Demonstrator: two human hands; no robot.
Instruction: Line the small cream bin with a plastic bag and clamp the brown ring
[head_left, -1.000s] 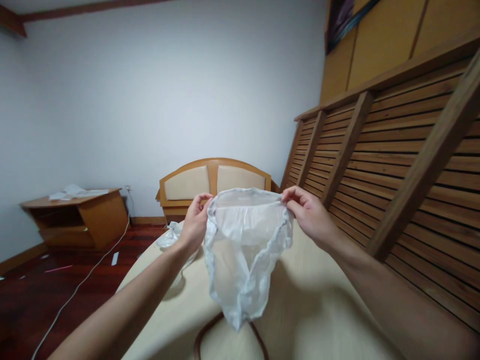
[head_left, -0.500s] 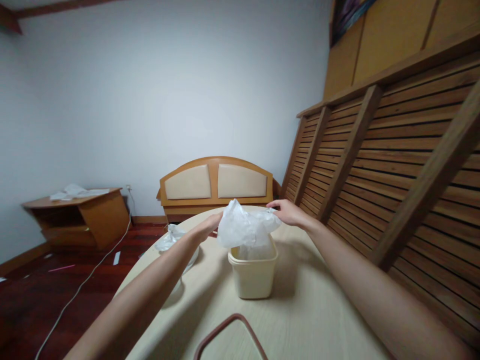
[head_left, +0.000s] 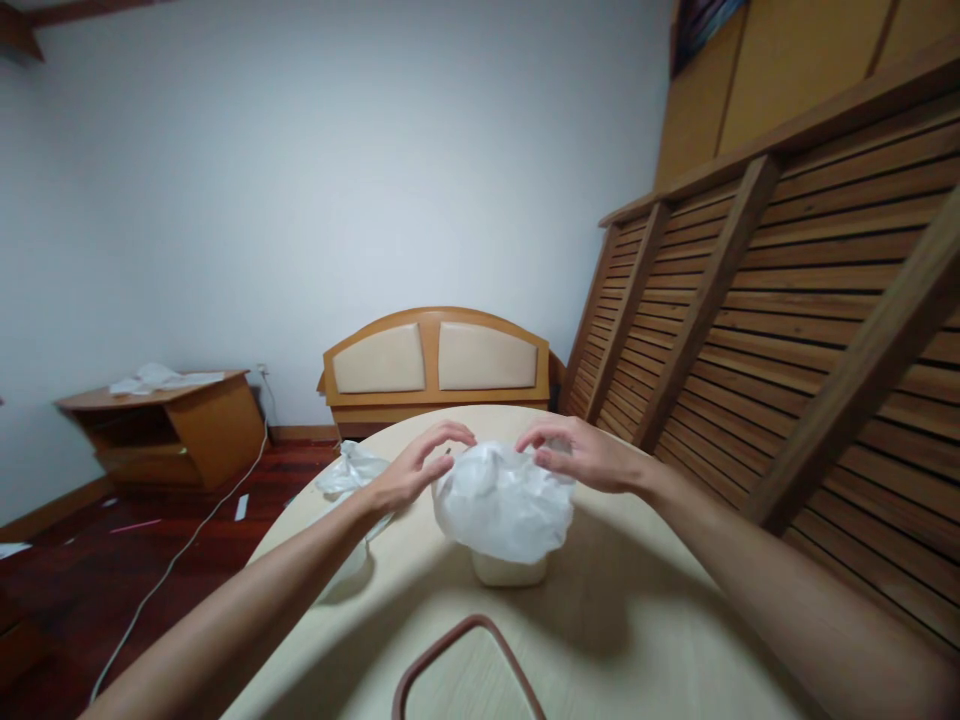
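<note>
A thin white plastic bag (head_left: 504, 505) is draped over a small cream bin (head_left: 510, 571), hiding its rim and most of its walls. Only the bin's lower front shows. At the bag's left side is my left hand (head_left: 420, 468), thumb and fingers apart, fingertips by the bag's upper edge. My right hand (head_left: 585, 456) curves over the bag's upper right, its fingers and thumb also spread. Whether the fingertips touch the plastic is hard to tell. Nearer me lies a brown frame-like ring (head_left: 457, 636) with rounded corners, partly cut off by the view.
Everything stands on a pale round table (head_left: 600, 640). Crumpled white plastic (head_left: 351, 468) lies at its left edge, partly behind my left forearm. Beyond are a wooden headboard (head_left: 431, 350), a low cabinet (head_left: 202, 430) and a leaning slatted wooden panel (head_left: 697, 350). A cable (head_left: 176, 565) crosses the floor.
The bag, bunched up above the bin's opening before, has come down over the rim and spread around the outside. Both hands have moved slightly lower, and their fingers are apart.
</note>
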